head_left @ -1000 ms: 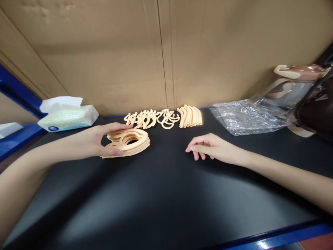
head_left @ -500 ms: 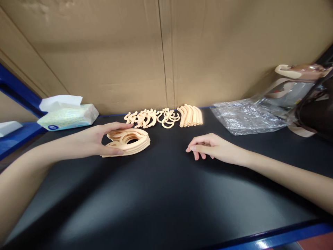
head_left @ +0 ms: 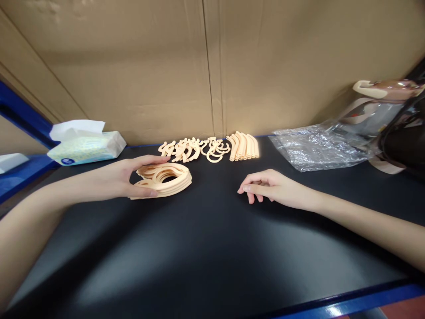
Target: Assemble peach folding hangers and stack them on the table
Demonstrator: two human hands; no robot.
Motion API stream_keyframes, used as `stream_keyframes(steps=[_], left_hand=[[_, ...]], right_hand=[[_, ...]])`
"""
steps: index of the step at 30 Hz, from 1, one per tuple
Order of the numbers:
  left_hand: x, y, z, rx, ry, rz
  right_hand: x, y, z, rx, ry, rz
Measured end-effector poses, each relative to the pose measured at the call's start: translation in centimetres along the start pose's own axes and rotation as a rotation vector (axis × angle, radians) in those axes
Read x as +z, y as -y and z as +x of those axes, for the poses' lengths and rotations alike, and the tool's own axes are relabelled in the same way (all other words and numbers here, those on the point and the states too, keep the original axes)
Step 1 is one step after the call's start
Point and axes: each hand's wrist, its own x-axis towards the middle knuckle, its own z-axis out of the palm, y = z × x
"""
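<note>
My left hand [head_left: 114,179] grips a stack of flat, pale peach rounded pieces [head_left: 175,188] with a large round opening through it. The thumb lies along the near side and the fingers along the far side; the palm hides the stack's left end. The stack is on or just above the black table. To the right, my right hand [head_left: 265,186] hangs low over the table with loosely bent, slightly separated fingers. Nothing is seen in it, and it is apart from the stack.
Along the back edge lie small curved peach pieces [head_left: 187,150], thin C-shaped pieces [head_left: 215,155] and a row of bent tube-like pieces [head_left: 245,147]. A tissue pack [head_left: 89,148] stands at the left. Clear plastic wrap [head_left: 315,148] and a bottle [head_left: 387,106] are at the right. Cardboard [head_left: 149,66] walls the back.
</note>
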Motion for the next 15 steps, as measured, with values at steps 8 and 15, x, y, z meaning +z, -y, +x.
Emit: stream_keyframes(steps=[8,15], left_hand=[[0.13,-0.12,0.04,0.010,-0.010,0.004],[-0.70,0.41,-0.39,0.078,-0.123,0.016]], right_hand=[[0.07,-0.11,0.04,-0.014,0.005,-0.010],[0.01,-0.31,-0.01,-0.013,0.004,-0.015]])
